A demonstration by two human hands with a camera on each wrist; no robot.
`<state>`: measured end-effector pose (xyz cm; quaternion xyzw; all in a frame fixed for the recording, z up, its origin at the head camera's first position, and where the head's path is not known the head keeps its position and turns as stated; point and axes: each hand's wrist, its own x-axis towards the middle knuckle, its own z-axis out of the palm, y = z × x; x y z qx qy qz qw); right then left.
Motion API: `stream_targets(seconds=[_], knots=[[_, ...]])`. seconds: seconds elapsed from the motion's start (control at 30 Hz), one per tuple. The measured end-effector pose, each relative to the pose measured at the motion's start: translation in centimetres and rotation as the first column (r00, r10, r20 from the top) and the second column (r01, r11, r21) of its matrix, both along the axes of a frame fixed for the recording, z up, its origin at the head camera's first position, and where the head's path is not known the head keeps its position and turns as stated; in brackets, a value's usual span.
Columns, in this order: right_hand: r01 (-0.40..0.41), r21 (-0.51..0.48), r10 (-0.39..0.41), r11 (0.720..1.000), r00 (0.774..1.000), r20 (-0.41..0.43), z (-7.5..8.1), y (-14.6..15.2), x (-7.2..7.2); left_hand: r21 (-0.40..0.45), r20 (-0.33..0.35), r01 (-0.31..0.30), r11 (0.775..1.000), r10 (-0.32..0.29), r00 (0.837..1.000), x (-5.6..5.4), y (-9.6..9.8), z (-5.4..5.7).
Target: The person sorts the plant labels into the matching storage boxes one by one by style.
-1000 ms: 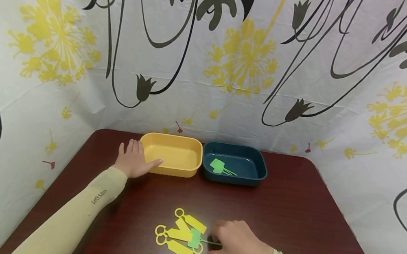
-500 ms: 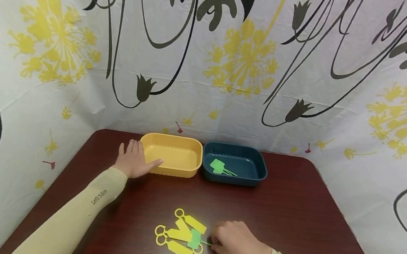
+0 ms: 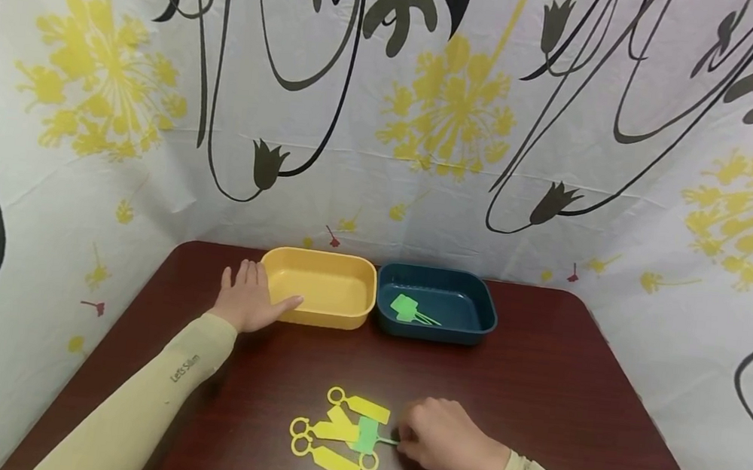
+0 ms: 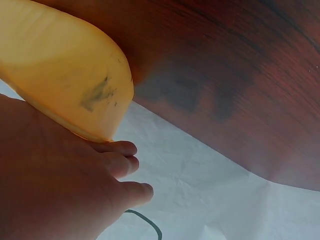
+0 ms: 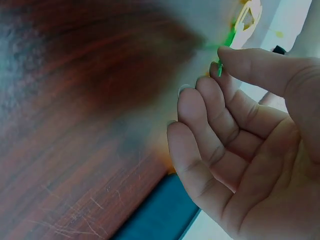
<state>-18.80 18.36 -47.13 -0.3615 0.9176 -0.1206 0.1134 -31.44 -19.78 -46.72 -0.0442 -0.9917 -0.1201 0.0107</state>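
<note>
My right hand [image 3: 441, 439] is low over the front right of the table and pinches the thin tail of a green plastic tag [image 3: 367, 435] between thumb and index finger. The tag's square head overlaps several yellow plastic tags [image 3: 336, 463] with ring ends, lying in a loose pile. In the right wrist view a green bit of the tail [image 5: 220, 69] shows at the thumb tip, and the other fingers are loosely bent. My left hand [image 3: 244, 302] rests at the left end of a yellow bin [image 3: 324, 318], its fingers straight and its thumb spread over the front rim.
A dark blue bin [image 3: 433, 333] stands right beside the yellow one at the back of the table [image 3: 537, 402]. Several green tags [image 3: 406, 308] lie inside it. A patterned cloth [image 3: 371, 151] hangs behind and along both sides.
The right thumb has drawn in to the fingers on the green tag's tail. The green tag has shifted slightly away and right, and the topmost yellow tag has turned a little. The left hand stays put.
</note>
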Motion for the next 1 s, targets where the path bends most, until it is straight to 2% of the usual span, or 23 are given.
stream_targets(seconds=[0.27,0.6,1.0], knots=[[0.038,-0.015,-0.038,0.999,0.999,-0.020,0.4,0.7,-0.3,0.015,0.000,0.011,1.000,-0.011,1.000,0.1,0.1,-0.2],[0.061,-0.074,-0.065,0.995,0.996,-0.057,1.1,1.2,-1.0,0.014,-0.028,0.011,1.000,-0.011,1.000,-0.4,-0.5,-0.6],[0.043,-0.125,-0.068,0.991,0.977,-0.204,2.7,1.3,-1.7,0.031,-0.035,0.007,1.000,-0.006,0.999,-0.4,-0.5,-0.7]])
